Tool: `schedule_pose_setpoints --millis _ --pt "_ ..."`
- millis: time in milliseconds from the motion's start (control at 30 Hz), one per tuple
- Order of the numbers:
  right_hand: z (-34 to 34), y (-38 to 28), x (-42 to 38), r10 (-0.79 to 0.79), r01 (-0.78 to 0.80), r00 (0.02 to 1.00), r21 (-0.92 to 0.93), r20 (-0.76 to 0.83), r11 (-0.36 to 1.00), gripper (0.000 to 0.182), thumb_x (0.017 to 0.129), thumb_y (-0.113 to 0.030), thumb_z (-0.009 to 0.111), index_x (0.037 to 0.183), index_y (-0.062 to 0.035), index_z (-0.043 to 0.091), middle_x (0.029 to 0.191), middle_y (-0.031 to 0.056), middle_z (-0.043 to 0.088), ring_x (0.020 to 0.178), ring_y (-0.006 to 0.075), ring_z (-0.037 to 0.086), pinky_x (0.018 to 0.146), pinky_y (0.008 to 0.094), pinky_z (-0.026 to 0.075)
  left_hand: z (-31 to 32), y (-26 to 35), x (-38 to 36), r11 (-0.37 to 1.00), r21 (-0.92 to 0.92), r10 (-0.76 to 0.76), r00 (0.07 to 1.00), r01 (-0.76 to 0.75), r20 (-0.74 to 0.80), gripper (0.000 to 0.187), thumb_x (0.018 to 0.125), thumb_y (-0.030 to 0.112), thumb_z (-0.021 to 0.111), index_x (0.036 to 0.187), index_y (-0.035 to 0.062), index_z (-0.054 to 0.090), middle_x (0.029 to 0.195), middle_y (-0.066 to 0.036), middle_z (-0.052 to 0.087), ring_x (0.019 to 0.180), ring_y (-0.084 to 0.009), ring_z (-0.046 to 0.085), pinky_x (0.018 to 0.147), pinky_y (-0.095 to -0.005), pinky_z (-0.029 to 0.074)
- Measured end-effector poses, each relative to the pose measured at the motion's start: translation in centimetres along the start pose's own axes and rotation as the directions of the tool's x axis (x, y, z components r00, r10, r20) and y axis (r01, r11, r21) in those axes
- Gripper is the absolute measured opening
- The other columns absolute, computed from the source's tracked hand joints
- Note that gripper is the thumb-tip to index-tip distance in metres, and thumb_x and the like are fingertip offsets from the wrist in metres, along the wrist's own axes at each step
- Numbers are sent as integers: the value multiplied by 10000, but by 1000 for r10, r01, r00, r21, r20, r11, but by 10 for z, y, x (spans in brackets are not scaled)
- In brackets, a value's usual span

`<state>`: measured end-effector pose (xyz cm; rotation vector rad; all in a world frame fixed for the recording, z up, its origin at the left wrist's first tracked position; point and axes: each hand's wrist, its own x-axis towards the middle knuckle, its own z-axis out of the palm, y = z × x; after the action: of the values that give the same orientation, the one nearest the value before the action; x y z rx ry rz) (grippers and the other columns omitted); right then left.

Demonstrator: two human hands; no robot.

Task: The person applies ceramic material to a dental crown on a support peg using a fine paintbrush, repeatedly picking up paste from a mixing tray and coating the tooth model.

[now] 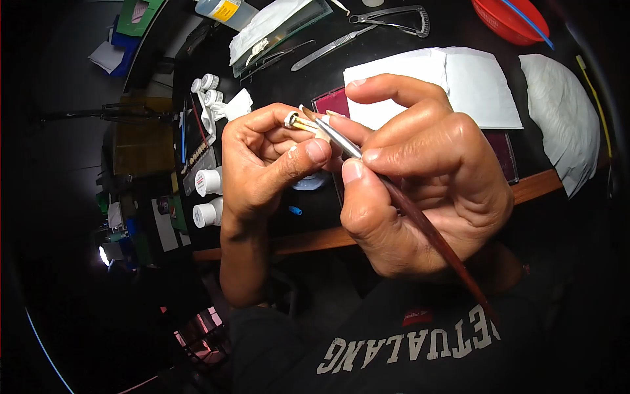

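Note:
My right hand pinches a fine brush between thumb and fingers. Its dark red wooden handle slants down toward my shirt, and its silver ferrule points up and left. Pinched between thumb and fingertips of my left hand is a small brass-coloured pin with a pale, tooth-like cap at one end. The brush's brown bristles overlap the area beside this pin; whether they touch it I cannot tell. White residue clings to my left thumb.
White tissue lies on a dark red tray, with folded paper on its right. White jars stand left. A scalpel handle, metal caliper and red bowl lie at the back. A wooden edge borders the bench.

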<state>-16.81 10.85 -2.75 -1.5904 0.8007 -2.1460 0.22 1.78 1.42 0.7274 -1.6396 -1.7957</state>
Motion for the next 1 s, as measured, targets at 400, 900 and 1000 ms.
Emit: schedule_pose_setpoints --millis 400,900,1000 --pt "-3 -11 -7 67 -66 998 -31 19 997 213 789 123 542 963 3 516 850 123 566 1152 341 535 929 491 587 6 -10 4 937 271 233 972 -220 -19 351 728 -75 820 1037 -82 655 942 -153 721 856 -167 726 771 -253 589" --pt "-7 -14 -7 49 -34 992 -132 117 991 224 786 100 593 948 -24 501 864 113 571 1147 332 539 941 500 582 6 -7 2 919 360 178 984 -158 -22 333 684 -49 848 948 -76 647 893 -151 710 824 -170 718 755 -279 584" --pt "-8 -15 -7 54 -36 991 -144 126 989 231 784 101 599 950 -28 501 867 114 574 1146 333 539 940 507 582 5 -8 3 901 384 221 975 -202 -5 340 669 -45 864 934 -69 652 882 -147 710 818 -163 715 742 -266 576"
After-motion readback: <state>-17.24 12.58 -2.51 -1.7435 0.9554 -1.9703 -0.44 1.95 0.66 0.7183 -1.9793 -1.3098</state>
